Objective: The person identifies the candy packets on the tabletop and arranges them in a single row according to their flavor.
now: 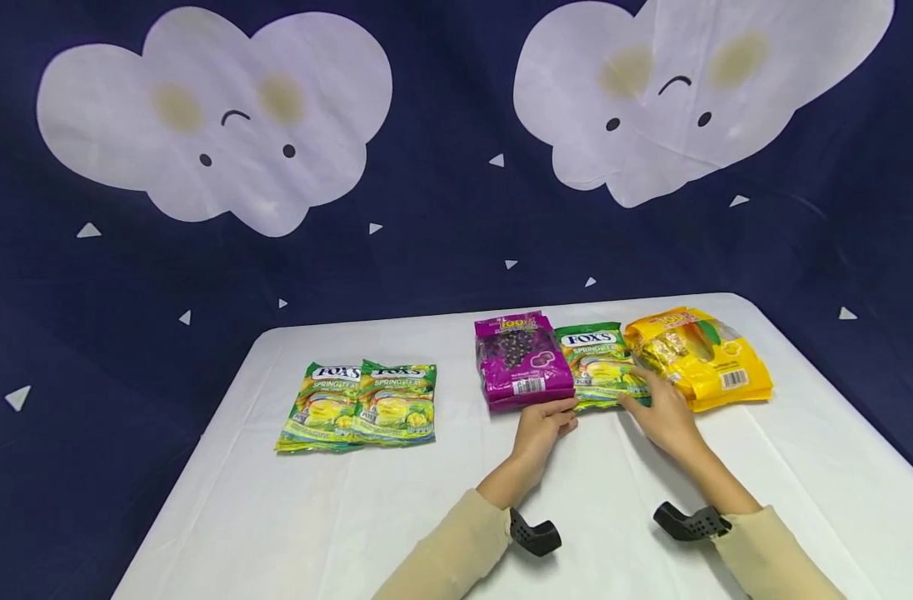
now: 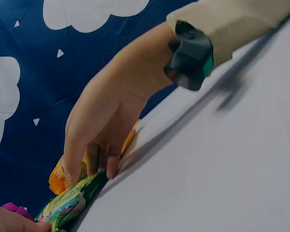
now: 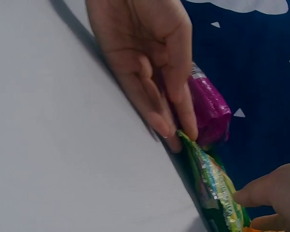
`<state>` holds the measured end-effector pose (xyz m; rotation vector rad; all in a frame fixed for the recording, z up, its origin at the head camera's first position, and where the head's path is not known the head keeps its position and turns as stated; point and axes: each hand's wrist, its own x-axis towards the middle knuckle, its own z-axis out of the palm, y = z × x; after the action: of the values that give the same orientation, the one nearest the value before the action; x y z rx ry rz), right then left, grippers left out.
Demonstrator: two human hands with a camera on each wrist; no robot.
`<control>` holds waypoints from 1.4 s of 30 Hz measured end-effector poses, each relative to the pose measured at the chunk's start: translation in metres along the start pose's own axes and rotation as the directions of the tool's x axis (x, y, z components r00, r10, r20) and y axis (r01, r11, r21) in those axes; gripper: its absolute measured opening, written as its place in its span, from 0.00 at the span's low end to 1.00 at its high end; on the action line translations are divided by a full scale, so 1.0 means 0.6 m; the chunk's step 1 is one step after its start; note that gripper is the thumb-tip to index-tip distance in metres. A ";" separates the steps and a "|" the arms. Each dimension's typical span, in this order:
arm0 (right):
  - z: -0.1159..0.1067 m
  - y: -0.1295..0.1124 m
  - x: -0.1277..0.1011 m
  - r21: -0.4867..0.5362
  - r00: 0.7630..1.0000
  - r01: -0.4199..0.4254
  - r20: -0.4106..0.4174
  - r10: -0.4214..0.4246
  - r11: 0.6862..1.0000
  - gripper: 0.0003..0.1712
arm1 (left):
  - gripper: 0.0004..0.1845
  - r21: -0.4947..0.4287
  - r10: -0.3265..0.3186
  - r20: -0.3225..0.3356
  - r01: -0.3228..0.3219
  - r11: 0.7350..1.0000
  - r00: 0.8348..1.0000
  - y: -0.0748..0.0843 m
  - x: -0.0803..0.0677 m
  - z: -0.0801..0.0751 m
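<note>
The green Fox's candy bag (image 1: 599,367) lies among the bags on the right, between a purple 100-labelled candy bag (image 1: 520,354) and a yellow one (image 1: 700,354). At its near left corner my left hand (image 1: 537,435) pinches the edge, under the purple bag's lower end; the right wrist view shows this left hand (image 3: 150,58) with the green corner between its fingertips. On the green bag's right side my right hand (image 1: 665,415) touches down with fingers spread and fairly straight, thumb by the near edge. The yellow bag is right beside those fingers.
Two more green Fox's bags (image 1: 317,412) (image 1: 396,404) lie overlapping on the left of the white table (image 1: 261,517). Behind the table hangs a dark blue cloth (image 1: 441,250) with clouds and small triangles. A black wrist mount (image 1: 535,533) sits on each sleeve.
</note>
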<state>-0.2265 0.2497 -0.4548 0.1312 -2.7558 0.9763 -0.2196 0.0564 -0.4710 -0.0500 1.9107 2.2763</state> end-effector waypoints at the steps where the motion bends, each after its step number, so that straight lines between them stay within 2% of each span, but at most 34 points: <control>1: -0.001 0.001 0.001 0.007 1.000 -0.009 0.003 0.009 1.000 0.31 | 0.12 -0.007 0.009 -0.003 -0.009 1.000 1.000 0.000 0.001 0.000; 8: -0.013 0.003 -0.005 0.039 0.994 -0.098 0.055 0.096 0.994 0.35 | 0.08 0.111 0.045 0.002 -0.045 0.993 0.999 0.000 0.000 -0.004; 13: -0.027 0.003 -0.010 0.098 0.983 -0.136 0.141 0.122 0.986 0.36 | 0.03 0.204 0.114 -0.001 -0.112 0.973 0.993 -0.003 0.000 -0.004; 17: -0.032 0.004 -0.012 0.141 0.975 -0.160 0.179 0.134 0.977 0.33 | 0.05 0.196 0.133 -0.020 -0.127 0.972 0.991 -0.007 0.000 -0.004; 22: -0.038 0.009 -0.008 0.150 0.968 -0.174 0.208 0.141 0.973 0.32 | 0.13 0.170 0.102 0.001 -0.101 0.980 0.995 -0.012 0.000 -0.008; 25: -0.043 0.013 -0.004 0.171 0.956 -0.196 0.254 0.149 0.966 0.33 | 0.17 0.147 0.074 0.023 -0.077 0.986 0.997 -0.011 0.000 -0.013; 27: -0.047 0.016 -0.002 0.200 0.942 -0.226 0.295 0.161 0.953 0.33 | 0.18 0.145 0.063 0.035 -0.068 0.987 0.997 -0.010 0.000 -0.016; 29: -0.052 0.019 -0.001 0.237 0.924 -0.262 0.341 0.173 0.936 0.35 | 0.18 0.189 0.073 0.036 -0.079 0.979 0.997 -0.009 -0.001 -0.018; 34: -0.060 0.027 0.000 0.349 0.877 -0.359 0.443 0.185 0.866 0.40 | 0.14 0.284 0.106 0.024 -0.108 0.953 0.994 -0.008 -0.004 -0.020; 39: -0.071 0.037 0.001 0.420 0.831 -0.405 0.540 0.134 0.812 0.47 | 0.06 0.273 0.129 0.017 -0.129 0.953 0.991 -0.009 -0.002 -0.020; 42: -0.078 0.040 0.002 0.432 0.801 -0.421 0.590 0.103 0.798 0.51 | 0.04 0.303 0.163 0.026 -0.163 0.939 0.986 -0.010 0.000 -0.021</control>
<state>-0.2236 0.2981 -0.4336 0.1044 -2.9191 2.0991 -0.2195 0.0448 -0.4790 0.1535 2.3209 2.0430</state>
